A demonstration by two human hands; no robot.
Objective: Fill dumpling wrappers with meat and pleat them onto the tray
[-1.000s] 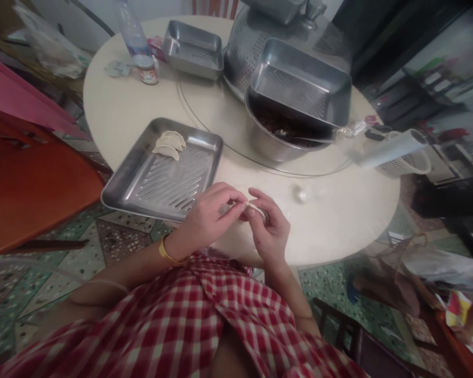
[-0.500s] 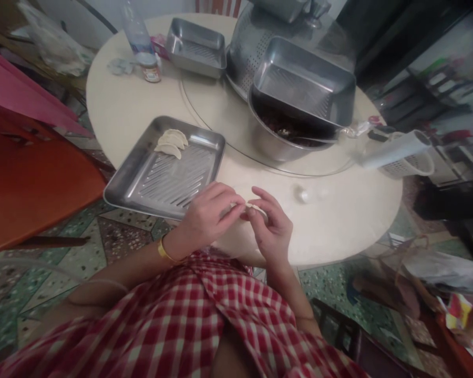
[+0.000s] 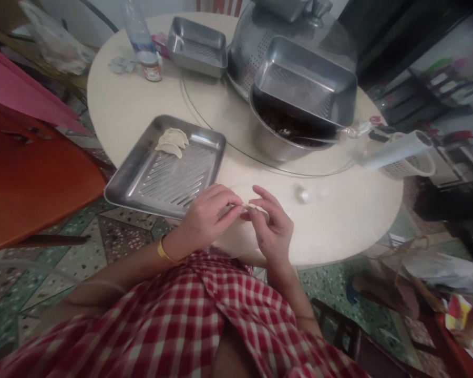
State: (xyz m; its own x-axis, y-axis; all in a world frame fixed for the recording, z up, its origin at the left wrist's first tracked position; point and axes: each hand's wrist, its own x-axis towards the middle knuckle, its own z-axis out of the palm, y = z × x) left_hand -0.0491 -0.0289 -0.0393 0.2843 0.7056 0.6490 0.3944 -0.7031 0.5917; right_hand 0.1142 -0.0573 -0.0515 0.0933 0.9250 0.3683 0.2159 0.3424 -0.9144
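Over the table's near edge, a pale dumpling (image 3: 261, 211) is held between my two hands, mostly hidden by the fingers. My left hand (image 3: 215, 210) pinches its left end with thumb and fingertips. Around its right side curls my right hand (image 3: 274, 226), thumb and index on the dough and another finger raised. To the left lies a shallow metal tray (image 3: 132, 186) with several finished dumplings (image 3: 172, 143) in its far left corner. Beyond my hands stands a metal bowl (image 3: 274, 149) of dark filling (image 3: 284, 126), a utensil handle sticking out to the right.
A deep metal pan (image 3: 295, 79) rests over the bowl's rim, beside a perforated colander (image 3: 250, 52). Another pan (image 3: 197, 50), a plastic bottle (image 3: 137, 34) and a jar (image 3: 152, 71) stand at the back. On the right are a small white lump (image 3: 301, 194) and a white basket (image 3: 412, 163).
Both hands stay in nearly the same place. The fingers have shifted slightly along the dumpling's edge, and a little more of it shows by my right hand.
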